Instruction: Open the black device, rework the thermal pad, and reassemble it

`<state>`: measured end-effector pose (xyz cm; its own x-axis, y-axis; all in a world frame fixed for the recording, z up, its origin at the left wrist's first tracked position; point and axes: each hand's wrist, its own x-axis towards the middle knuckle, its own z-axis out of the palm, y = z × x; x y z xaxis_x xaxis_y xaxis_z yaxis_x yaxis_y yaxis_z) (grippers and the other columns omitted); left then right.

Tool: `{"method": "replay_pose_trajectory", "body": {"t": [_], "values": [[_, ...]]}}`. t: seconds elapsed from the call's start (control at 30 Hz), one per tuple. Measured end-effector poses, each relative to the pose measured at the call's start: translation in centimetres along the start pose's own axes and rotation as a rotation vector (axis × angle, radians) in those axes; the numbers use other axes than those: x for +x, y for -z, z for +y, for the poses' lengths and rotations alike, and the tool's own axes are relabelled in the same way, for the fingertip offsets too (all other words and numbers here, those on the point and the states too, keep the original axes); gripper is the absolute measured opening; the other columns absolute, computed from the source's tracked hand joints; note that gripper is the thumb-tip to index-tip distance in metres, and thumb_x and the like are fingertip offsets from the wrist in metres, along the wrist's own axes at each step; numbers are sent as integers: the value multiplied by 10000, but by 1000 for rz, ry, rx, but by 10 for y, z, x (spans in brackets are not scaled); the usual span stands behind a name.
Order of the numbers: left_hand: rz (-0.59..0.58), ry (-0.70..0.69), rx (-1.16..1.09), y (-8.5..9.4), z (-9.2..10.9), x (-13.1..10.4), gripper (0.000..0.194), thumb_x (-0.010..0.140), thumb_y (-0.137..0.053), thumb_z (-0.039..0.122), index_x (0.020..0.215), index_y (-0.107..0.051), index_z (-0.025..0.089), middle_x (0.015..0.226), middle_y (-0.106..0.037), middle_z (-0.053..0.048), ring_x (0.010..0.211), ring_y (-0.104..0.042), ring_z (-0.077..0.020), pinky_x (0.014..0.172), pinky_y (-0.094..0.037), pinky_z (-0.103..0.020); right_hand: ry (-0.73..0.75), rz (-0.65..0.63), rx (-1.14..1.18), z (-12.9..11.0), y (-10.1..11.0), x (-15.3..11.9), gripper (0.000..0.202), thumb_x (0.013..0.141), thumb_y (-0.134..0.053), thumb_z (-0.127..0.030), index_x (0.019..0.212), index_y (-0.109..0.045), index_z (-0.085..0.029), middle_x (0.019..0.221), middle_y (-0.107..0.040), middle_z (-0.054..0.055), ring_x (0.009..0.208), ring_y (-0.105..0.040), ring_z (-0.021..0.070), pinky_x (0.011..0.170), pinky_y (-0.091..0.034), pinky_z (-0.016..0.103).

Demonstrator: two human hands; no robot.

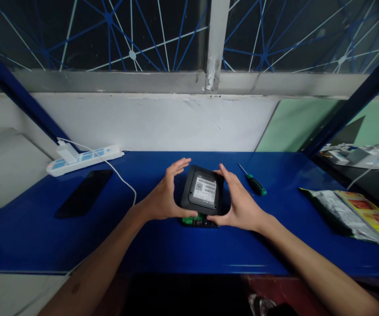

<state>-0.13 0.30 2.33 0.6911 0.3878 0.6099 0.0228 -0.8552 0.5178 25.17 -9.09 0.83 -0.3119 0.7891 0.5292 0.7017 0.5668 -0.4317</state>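
Both hands are around a square black plastic cover point(204, 190) with a white printed label, tilted above a green circuit board point(189, 220) in a dark base on the blue table. My left hand point(163, 193) has its thumb at the cover's lower left edge, its fingers stretched along the upper left corner. With its thumb at the lower right edge and fingers at the upper right edge, my right hand point(242, 199) grips the other side. Most of the circuit board is hidden beneath the cover. A screwdriver point(256, 184) with a green and black handle lies beyond my right hand.
On the blue table point(163, 252), a black phone-like slab point(84, 193) lies at left, before a white power strip point(84, 159) with a plugged-in adapter and a white cable point(120, 175). A silver and yellow packet point(357, 215) lies at right. Blue frame posts flank the table.
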Motion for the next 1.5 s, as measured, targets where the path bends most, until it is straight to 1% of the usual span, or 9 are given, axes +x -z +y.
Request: {"method": "replay_pose_trajectory", "body": {"t": [0.07, 0.17, 0.27, 0.4, 0.57, 0.8, 1.03, 1.2, 1.5], "values": [[-46, -29, 120, 0, 2, -2, 1264, 631, -930, 407, 1565, -91, 260, 1588, -241, -259, 1459, -306, -500, 1129, -357, -728, 39, -3, -34, -1, 1, 1, 1313, 684, -810, -562, 1624, 51, -253, 1492, -453, 215, 1363, -471, 442, 1074, -453, 679], [-97, -90, 234, -1, 7, -2, 1170, 674, -871, 372, 1560, -119, 236, 1558, -284, -261, 1428, -356, -485, 1089, -410, -721, 88, -6, -66, -2, 2, 1, 1276, 702, -798, -562, 1625, 29, -254, 1483, -448, 211, 1350, -474, 428, 1058, -473, 651], [-124, -120, 270, -3, 10, -1, 1160, 677, -856, 395, 1562, -121, 250, 1536, -327, -246, 1392, -398, -482, 1066, -434, -717, 127, -5, -80, -4, 4, 2, 1246, 724, -781, -556, 1623, 33, -277, 1490, -447, 194, 1335, -488, 420, 1050, -482, 643], [-141, -106, 292, -4, 12, -1, 1214, 637, -896, 442, 1564, -130, 280, 1528, -352, -224, 1371, -412, -488, 1076, -419, -721, 149, -20, -97, -4, 6, 1, 1227, 736, -773, -565, 1625, 21, -273, 1500, -452, 183, 1344, -485, 417, 1072, -470, 639], [-130, -130, 333, -4, 14, -1, 1138, 681, -865, 418, 1548, -139, 291, 1519, -360, -203, 1380, -401, -466, 1124, -358, -717, 151, -14, -123, -3, 10, 1, 1225, 742, -778, -580, 1626, 8, -264, 1500, -466, 191, 1327, -499, 420, 1049, -481, 649], [-61, -140, 323, -7, 11, -3, 1109, 680, -851, 388, 1516, -132, 272, 1512, -353, -206, 1364, -410, -438, 1121, -358, -694, 171, 19, -162, -4, 14, 2, 1255, 727, -791, -595, 1626, 5, -233, 1503, -470, 209, 1319, -501, 429, 1034, -473, 677], [-17, -121, 290, -8, 10, -3, 1136, 644, -877, 394, 1503, -143, 283, 1481, -378, -183, 1321, -437, -419, 1056, -432, -659, 132, 17, -157, -6, 17, 2, 1276, 711, -807, -590, 1626, 11, -241, 1496, -482, 201, 1299, -504, 430, 1032, -469, 687], [-15, -105, 286, -7, 12, -4, 1176, 613, -899, 389, 1509, -141, 303, 1482, -385, -174, 1307, -440, -429, 1042, -432, -680, 111, 5, -150, -7, 18, 2, 1291, 700, -816, -584, 1627, 23, -263, 1509, -480, 180, 1292, -508, 435, 1028, -475, 683], [-67, -25, 244, -9, 12, -6, 1180, 586, -895, 433, 1510, -185, 244, 1445, -407, -198, 1310, -417, -457, 1030, -442, -708, 69, -25, -84, -6, 14, 1, 1339, 648, -845, -604, 1626, -3, -243, 1469, -517, 192, 1275, -526, 428, 1020, -484, 679]]}}
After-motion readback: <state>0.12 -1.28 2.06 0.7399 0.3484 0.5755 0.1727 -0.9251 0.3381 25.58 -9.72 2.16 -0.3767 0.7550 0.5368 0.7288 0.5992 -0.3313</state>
